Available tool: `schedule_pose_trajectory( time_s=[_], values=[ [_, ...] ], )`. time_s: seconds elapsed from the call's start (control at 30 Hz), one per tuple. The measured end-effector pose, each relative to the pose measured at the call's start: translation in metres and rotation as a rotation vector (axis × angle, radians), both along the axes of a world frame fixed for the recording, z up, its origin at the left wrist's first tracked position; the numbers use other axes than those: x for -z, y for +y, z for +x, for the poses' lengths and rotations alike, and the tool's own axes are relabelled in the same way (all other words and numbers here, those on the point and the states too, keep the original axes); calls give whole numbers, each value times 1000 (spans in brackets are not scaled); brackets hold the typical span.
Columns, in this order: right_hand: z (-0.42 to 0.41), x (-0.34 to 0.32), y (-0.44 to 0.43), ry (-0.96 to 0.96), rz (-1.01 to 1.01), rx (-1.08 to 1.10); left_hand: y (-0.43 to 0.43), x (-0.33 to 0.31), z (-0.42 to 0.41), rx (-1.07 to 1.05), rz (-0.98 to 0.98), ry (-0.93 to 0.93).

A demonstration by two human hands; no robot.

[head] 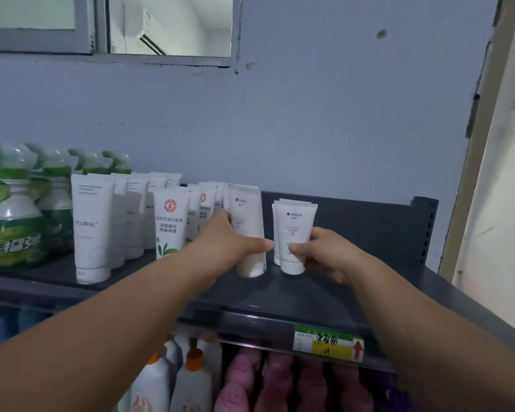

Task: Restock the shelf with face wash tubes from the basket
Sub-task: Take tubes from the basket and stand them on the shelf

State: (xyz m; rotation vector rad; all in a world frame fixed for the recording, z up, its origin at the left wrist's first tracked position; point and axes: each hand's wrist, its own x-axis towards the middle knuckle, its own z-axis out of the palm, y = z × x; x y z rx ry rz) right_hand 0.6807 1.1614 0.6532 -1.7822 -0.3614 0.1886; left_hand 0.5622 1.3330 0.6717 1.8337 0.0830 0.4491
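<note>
Both arms reach up to a dark shelf [354, 286]. My left hand [229, 242] grips a tall white face wash tube [247, 221] that stands cap down on the shelf. My right hand [324, 251] holds a shorter white tube with blue print [295, 230], also cap down, with another like it just behind. Rows of white tubes stand to the left: a red-logo tube [170, 221] and a FLORAL tube [91, 227]. The basket is out of view.
Green spray bottles [15, 221] fill the shelf's left end. The shelf's right part up to its end bracket [425, 227] holds nothing. A price label [327, 343] sits on the front rail. Orange-capped bottles [173, 379] and pink packs [280, 382] fill the shelf below.
</note>
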Motion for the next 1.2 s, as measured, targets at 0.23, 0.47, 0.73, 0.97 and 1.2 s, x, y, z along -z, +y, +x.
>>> schedule_pose_trajectory(
  time_s=[0.23, 0.47, 0.73, 0.97, 1.2],
  values=[
    [12, 18, -3, 72, -46, -16, -18, 15, 31, -67, 283, 21],
    [20, 12, -21, 128, -122, 27, -33, 33, 65, -39, 313, -12],
    [18, 12, -36, 181, -88, 71, -40, 36, 54, -60, 303, 144],
    [12, -13, -32, -114, -5, 461, -11, 23, 37, -55, 337, 195],
    [-55, -44, 7, -839, -263, 535, 11, 18, -6, -80, 373, 80]
  ],
)
